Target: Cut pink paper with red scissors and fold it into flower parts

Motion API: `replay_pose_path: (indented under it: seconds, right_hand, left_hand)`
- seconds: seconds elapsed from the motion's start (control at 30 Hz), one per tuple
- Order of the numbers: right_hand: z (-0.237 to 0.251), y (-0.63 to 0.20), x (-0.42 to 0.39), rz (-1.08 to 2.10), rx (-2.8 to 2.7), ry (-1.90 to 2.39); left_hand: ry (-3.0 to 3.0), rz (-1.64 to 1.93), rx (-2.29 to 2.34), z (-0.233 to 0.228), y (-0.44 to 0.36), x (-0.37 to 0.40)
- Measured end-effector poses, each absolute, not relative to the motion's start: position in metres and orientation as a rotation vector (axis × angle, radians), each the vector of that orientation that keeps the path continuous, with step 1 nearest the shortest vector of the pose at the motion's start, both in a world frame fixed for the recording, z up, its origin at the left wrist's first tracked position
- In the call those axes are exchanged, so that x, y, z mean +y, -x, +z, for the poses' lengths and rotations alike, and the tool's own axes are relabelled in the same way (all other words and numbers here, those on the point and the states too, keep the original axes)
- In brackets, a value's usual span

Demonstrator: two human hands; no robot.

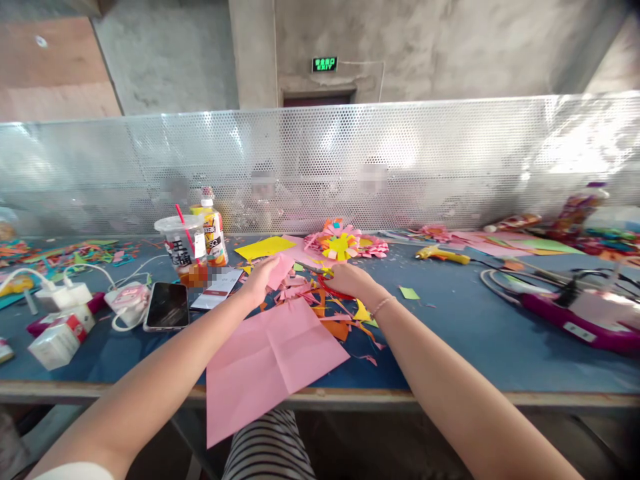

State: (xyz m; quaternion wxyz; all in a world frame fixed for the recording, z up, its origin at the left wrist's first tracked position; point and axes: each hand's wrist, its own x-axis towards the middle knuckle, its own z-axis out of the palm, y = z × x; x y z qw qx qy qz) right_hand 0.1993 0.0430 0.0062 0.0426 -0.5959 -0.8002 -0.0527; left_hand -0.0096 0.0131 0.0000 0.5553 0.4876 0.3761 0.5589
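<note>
Left hand gripping a small pink paper piece; right hand closing around red scissors, cutting over scraps on the tabletop. Paper flowers lying finished behind; large pink sheet lying uncut.

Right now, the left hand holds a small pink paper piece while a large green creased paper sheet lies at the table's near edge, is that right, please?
Not quite: the head view shows the large creased paper sheet is pink, not green. The left hand does hold the small pink paper piece.
</note>
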Motion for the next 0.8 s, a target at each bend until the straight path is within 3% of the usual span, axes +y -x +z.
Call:
replay_pose_path:
  seconds: [0.17,0.27,0.4,0.8]
  right_hand:
    - [-0.003,-0.199,0.05,-0.205,-2.451,1.781]
    - [-0.001,-0.187,0.044,-0.24,-2.247,1.499]
    - [0.006,-0.166,0.032,0.146,-2.196,1.125]
    - [-0.002,-0.151,0.028,0.947,-1.989,0.889]
  left_hand:
    - [-1.102,1.271,0.861,0.0,0.012,0.016]
    - [-1.133,1.289,0.88,0.001,0.01,0.016]
    - [-1.297,1.303,0.92,0.0,0.007,0.015]
    - [-2.082,1.303,1.1,-0.009,0.004,0.009]
